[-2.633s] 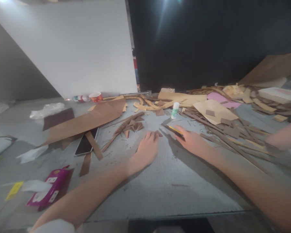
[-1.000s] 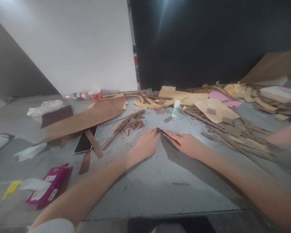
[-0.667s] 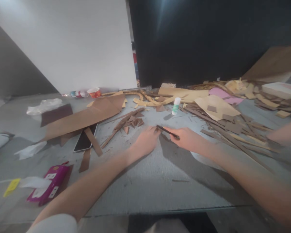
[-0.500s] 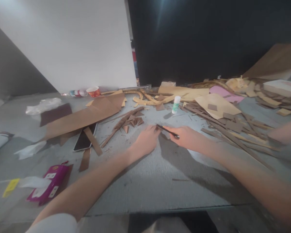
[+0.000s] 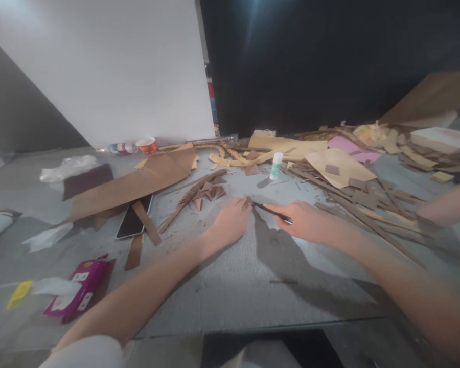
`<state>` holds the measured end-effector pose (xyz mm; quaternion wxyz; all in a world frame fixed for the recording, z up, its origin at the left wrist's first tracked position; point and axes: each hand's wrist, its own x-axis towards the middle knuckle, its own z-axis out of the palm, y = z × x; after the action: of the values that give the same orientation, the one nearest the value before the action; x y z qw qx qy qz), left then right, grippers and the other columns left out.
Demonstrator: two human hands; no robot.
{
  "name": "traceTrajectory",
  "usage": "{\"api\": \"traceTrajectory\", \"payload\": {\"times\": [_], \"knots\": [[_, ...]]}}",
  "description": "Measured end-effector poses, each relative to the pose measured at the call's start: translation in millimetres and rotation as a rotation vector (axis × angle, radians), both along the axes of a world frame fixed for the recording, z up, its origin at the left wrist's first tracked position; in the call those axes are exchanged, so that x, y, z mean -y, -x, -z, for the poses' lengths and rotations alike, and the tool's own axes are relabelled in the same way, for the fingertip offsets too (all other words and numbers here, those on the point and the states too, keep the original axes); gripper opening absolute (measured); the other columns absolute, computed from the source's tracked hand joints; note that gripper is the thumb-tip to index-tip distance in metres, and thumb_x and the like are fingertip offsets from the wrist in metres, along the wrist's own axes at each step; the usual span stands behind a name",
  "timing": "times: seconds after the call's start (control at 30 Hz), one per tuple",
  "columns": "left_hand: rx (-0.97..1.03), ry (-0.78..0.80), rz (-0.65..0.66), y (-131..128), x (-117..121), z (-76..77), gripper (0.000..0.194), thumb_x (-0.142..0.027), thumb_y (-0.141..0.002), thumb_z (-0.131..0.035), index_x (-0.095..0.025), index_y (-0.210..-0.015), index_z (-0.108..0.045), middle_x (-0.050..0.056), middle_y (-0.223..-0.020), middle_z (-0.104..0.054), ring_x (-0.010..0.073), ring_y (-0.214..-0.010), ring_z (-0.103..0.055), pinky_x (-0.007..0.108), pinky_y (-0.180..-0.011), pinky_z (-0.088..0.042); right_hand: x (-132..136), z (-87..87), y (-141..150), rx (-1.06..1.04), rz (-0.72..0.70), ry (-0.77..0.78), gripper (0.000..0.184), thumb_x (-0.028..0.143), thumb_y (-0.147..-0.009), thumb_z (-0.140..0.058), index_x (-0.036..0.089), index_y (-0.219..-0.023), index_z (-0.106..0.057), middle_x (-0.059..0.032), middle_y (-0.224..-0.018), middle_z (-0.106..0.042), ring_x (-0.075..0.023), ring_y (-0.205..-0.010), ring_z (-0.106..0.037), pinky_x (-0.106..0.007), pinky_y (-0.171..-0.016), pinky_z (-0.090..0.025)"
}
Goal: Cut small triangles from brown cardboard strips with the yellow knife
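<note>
My left hand [image 5: 230, 223] lies on the grey table [image 5: 222, 286] with its fingertips pressed onto a small brown cardboard scrap [image 5: 248, 202]. My right hand [image 5: 306, 221] is closed around a thin dark knife-like tool [image 5: 272, 211], whose tip points left and meets the scrap at my left fingertips. Just left of my left hand lies a small pile of pointed brown cardboard pieces [image 5: 207, 192].
A white glue stick [image 5: 276, 165] stands behind my hands. Brown strips and tan sheets [image 5: 345, 168] litter the right. A large brown sheet [image 5: 138, 184] overlaps a phone [image 5: 132, 223]. A magenta packet [image 5: 76, 294] lies front left. Another person's arm [image 5: 450, 204] reaches in at right.
My right hand has moved left from the strips to bring the tool's tip to the scrap under my left fingers, then drawn back slightly to the right. My left hand has stayed put.
</note>
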<state>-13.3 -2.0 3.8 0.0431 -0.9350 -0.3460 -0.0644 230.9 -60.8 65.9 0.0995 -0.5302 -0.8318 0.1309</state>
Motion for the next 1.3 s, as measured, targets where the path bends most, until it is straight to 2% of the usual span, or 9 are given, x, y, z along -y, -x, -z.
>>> {"api": "traceTrajectory", "payload": {"times": [0.17,0.33,0.5,0.6,0.73,0.87,0.97,1.17,1.3], "knots": [[0.042,-0.013,-0.016,6,-3,8.4,0.045,-0.005,-0.091,-0.049,-0.013,-0.133,-0.063,0.018,-0.14,-0.062,0.0311,-0.137,-0.054,0.046,-0.115,-0.048,6,0.5,-16,0.026,-0.009,-0.044,0.049,0.027,-0.102,-0.053,0.035,-0.148,-0.068,0.0003,-0.067,-0.072,-0.0101,-0.042,-0.046,-0.025,-0.049,-0.025],[0.15,0.016,-0.036,13,-8,13.1,0.047,-0.006,-0.089,-0.053,-0.012,-0.133,-0.067,0.017,-0.146,-0.063,0.0293,-0.141,-0.054,0.046,-0.121,-0.046,-21,19.1,-34,-0.026,-0.011,-0.154,0.05,0.038,-0.11,-0.042,0.033,-0.157,-0.058,-0.001,-0.075,-0.075,-0.0129,-0.045,-0.047,-0.026,-0.051,-0.031],[0.302,0.083,-0.014,18,-11,13.8,0.042,-0.002,-0.087,-0.05,-0.019,-0.116,-0.076,0.007,-0.139,-0.072,0.0235,-0.132,-0.063,0.042,-0.116,-0.053,-50,54.1,-38,0.081,0.022,-0.302,0.054,0.034,-0.113,-0.036,0.029,-0.166,-0.043,-0.0086,-0.097,-0.076,-0.0233,-0.08,-0.067,-0.031,-0.07,-0.046],[0.314,0.125,0.12,19,-9,14.6,0.043,-0.002,-0.087,-0.051,-0.021,-0.116,-0.077,0.005,-0.142,-0.071,0.0201,-0.134,-0.064,0.041,-0.119,-0.051,-57,68.5,-36,0.147,0.046,-0.391,0.05,0.031,-0.112,-0.038,0.027,-0.159,-0.053,-0.0123,-0.108,-0.072,-0.0276,-0.097,-0.067,-0.039,-0.085,-0.05],[0.294,0.163,0.227,19,-6,12.5,0.053,-0.003,-0.089,-0.049,-0.024,-0.133,-0.071,0.003,-0.147,-0.068,0.017,-0.14,-0.06,0.04,-0.123,-0.047,-55,73.1,-27,0.101,0.077,-0.508,0.041,0.037,-0.11,-0.046,0.029,-0.144,-0.066,-0.0154,-0.136,-0.063,-0.034,-0.122,-0.059,-0.052,-0.103,-0.044],[0.31,0.204,0.256,19,-4,8.5,0.059,-0.002,-0.09,-0.049,-0.026,-0.142,-0.064,0.002,-0.148,-0.067,0.0167,-0.141,-0.058,0.038,-0.121,-0.048,-43,71.6,-10,-0.002,-0.006,-0.39,0.035,0.051,-0.105,-0.058,0.026,-0.123,-0.075,-0.0148,-0.138,-0.062,-0.0344,-0.129,-0.057,-0.057,-0.109,-0.039],[0.318,0.216,0.276,18,-2,7.4,0.056,-0.003,-0.091,-0.049,-0.025,-0.14,-0.064,0.003,-0.148,-0.067,0.0182,-0.142,-0.057,0.04,-0.122,-0.047,-37,72.0,2,-0.055,-0.033,-0.285,0.039,0.058,-0.099,-0.067,0.024,-0.117,-0.075,-0.0146,-0.135,-0.063,-0.0352,-0.128,-0.057,-0.058,-0.108,-0.039],[0.351,0.14,0.147,15,-4,7.7,0.045,-0.008,-0.097,-0.051,-0.018,-0.139,-0.062,0.01,-0.148,-0.062,0.0226,-0.143,-0.052,0.044,-0.124,-0.043,-38,78.0,8,-0.191,-0.002,-0.156,0.033,0.048,-0.097,-0.072,0.024,-0.118,-0.07,-0.0125,-0.13,-0.066,-0.0328,-0.127,-0.056,-0.056,-0.109,-0.04],[0.35,0.157,0.118,14,-10,10.9,0.025,-0.026,-0.108,-0.053,-0.019,-0.129,-0.067,0.01,-0.137,-0.067,0.0255,-0.136,-0.053,0.046,-0.119,-0.045,-38,82.7,6,-0.248,-0.007,-0.103,0.032,0.044,-0.096,-0.071,0.024,-0.12,-0.067,-0.0126,-0.132,-0.065,-0.0343,-0.131,-0.054,-0.058,-0.111,-0.038]]}}
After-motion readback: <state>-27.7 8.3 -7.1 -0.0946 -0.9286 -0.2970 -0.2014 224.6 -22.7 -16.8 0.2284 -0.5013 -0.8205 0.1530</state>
